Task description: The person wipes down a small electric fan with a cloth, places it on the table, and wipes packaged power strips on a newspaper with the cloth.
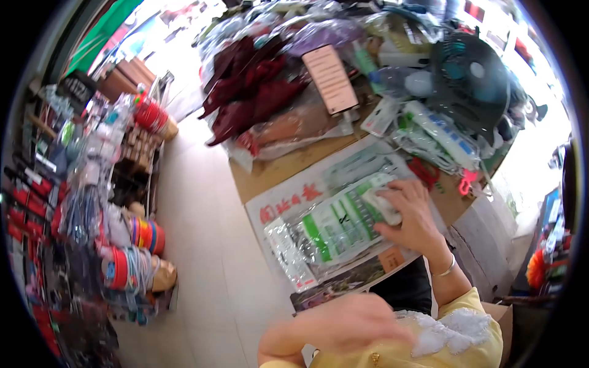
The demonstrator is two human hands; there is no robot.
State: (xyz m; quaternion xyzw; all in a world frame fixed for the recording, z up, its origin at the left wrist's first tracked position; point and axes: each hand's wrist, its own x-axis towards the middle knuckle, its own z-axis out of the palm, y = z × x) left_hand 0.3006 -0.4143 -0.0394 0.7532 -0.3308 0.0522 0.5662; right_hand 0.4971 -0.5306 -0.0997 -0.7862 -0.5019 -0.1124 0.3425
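Observation:
My right hand (410, 211), with a bracelet on its wrist, presses a crumpled white cloth or tissue (383, 205) onto a flat clear-plastic packet (338, 219) with a green and white label. What the packet contains I cannot make out. Beside it lies a narrow white packaged item (288, 253). Both rest on a newspaper (270, 205) with red lettering. My left hand (353, 322) is raised near my chest, apart from the packets. Motion smears its fingers.
Behind the newspaper are a phone (331, 80) with a lit screen, dark red cloth (251, 86) and bagged goods. A black fan (469, 80) and a packaged white power strip (442, 132) sit at the right. Stocked shelves (92, 202) line the left, across a tiled floor (199, 245).

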